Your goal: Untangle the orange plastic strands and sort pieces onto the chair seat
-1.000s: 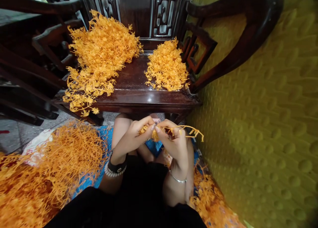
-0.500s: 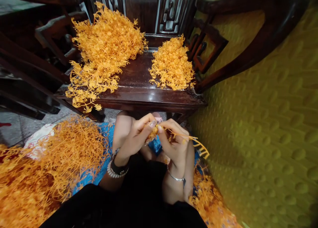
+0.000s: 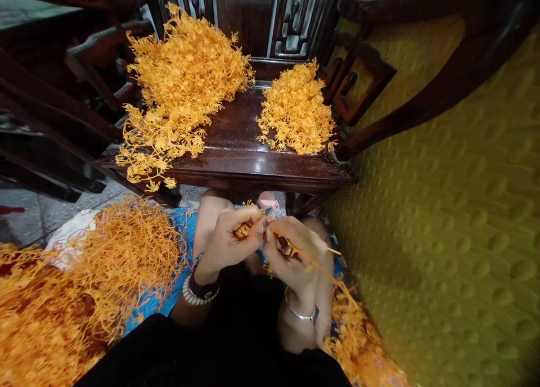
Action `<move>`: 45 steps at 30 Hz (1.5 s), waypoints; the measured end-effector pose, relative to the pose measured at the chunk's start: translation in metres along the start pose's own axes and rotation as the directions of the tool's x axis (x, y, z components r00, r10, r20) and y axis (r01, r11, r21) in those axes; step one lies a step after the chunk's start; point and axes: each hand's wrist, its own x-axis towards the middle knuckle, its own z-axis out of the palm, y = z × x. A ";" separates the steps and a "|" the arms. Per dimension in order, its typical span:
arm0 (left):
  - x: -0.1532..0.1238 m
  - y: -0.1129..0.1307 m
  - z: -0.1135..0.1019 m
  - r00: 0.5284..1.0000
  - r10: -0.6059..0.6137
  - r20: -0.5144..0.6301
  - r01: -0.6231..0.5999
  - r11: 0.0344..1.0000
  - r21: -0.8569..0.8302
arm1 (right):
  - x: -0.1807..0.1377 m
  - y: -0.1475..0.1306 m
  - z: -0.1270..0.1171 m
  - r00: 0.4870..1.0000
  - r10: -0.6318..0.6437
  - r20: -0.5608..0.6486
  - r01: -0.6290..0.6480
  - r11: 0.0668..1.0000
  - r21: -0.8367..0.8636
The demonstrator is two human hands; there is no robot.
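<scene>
L fingers (image 3: pixel 253 236) & R fingers (image 3: pixel 287 225) pinch orng strands (image 3: pixel 243 230).

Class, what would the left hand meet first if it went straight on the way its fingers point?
The right hand, most likely: the left hand points toward it, though whether the two touch is hard to tell.

From left hand (image 3: pixel 234 238): passage at 12 o'clock over bare seat (image 3: pixel 236 122), between large pile (image 3: pixel 189 66) at 11 and small pile (image 3: pixel 297 111) at 1. Obstructions: armrest (image 3: pixel 472 49) at 2, wall (image 3: pixel 464 224) at 3.
</scene>
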 end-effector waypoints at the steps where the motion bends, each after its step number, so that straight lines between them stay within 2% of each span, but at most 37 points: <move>1: 0.000 0.002 0.001 1.000 -0.016 -0.009 0.016 1.000 -0.018 | 0.000 -0.001 0.001 0.999 -0.034 -0.018 0.033 0.999 -0.026; 5: -0.001 0.010 0.007 0.991 -0.118 -0.057 0.114 0.991 -0.074 | -0.002 -0.002 0.004 0.989 -0.135 -0.068 0.126 0.986 -0.112; 9: -0.002 0.013 0.009 0.972 -0.227 -0.059 0.213 0.960 -0.183 | -0.002 -0.002 0.002 0.987 -0.152 -0.051 0.145 0.982 -0.121; 12: -0.005 0.012 0.010 0.963 -0.265 -0.045 0.246 0.936 -0.254 | -0.001 -0.002 0.001 0.994 -0.102 -0.026 0.100 0.993 -0.063; 14: -0.004 0.011 0.011 0.955 -0.287 -0.068 0.262 0.931 -0.254 | 0.000 0.000 0.001 1.000 -0.004 -0.028 0.004 1.000 0.007; 16: 0.002 0.006 0.011 0.949 -0.306 -0.081 0.287 0.939 -0.190 | 0.000 0.005 0.002 0.983 0.174 -0.054 -0.169 0.982 0.089; 17: 0.009 0.002 0.011 0.947 -0.310 -0.084 0.297 0.945 -0.138 | 0.000 0.008 0.003 0.958 0.277 -0.080 -0.265 0.955 0.132; 19: 0.030 -0.012 0.012 0.948 -0.296 -0.115 0.300 0.954 0.018 | 0.000 0.016 0.002 0.879 0.458 -0.134 -0.423 0.878 0.226; 21: 0.059 -0.032 0.014 0.948 -0.260 -0.184 0.300 0.922 0.244 | -0.001 0.023 -0.001 0.816 0.551 -0.174 -0.487 0.818 0.305; 22: 0.075 -0.042 0.016 0.943 -0.246 -0.226 0.319 0.864 0.390 | -0.002 0.026 -0.004 0.801 0.570 -0.184 -0.496 0.804 0.328; 23: 0.091 -0.053 0.018 0.939 -0.240 -0.248 0.330 0.835 0.441 | -0.002 0.029 -0.008 0.790 0.582 -0.192 -0.502 0.795 0.341; 27: 0.144 -0.086 0.032 0.924 -0.223 -0.312 0.365 0.761 0.536 | -0.006 0.037 -0.019 0.761 0.612 -0.214 -0.524 0.775 0.354; 30: 0.166 -0.100 0.045 0.922 -0.225 -0.314 0.375 0.715 0.590 | -0.007 0.042 -0.022 0.745 0.636 -0.202 -0.540 0.753 0.377; 33: 0.173 -0.107 0.054 0.934 -0.237 -0.267 0.356 0.684 0.637 | -0.006 0.047 -0.022 0.741 0.649 -0.175 -0.560 0.740 0.374; 39: 0.169 -0.112 0.061 0.951 -0.260 -0.169 0.300 0.634 0.712 | -0.006 0.058 -0.023 0.719 0.677 -0.158 -0.585 0.712 0.389; 41: 0.169 -0.113 0.063 0.951 -0.255 -0.174 0.300 0.630 0.716 | -0.006 0.061 -0.023 0.712 0.684 -0.162 -0.582 0.702 0.410; 43: 0.169 -0.108 0.062 0.952 -0.171 -0.253 0.301 0.669 0.680 | -0.007 0.062 -0.023 0.701 0.690 -0.180 -0.564 0.691 0.451; 45: 0.165 -0.093 0.057 0.940 -0.007 -0.342 0.232 0.749 0.621 | -0.007 0.062 -0.024 0.693 0.688 -0.216 -0.527 0.688 0.499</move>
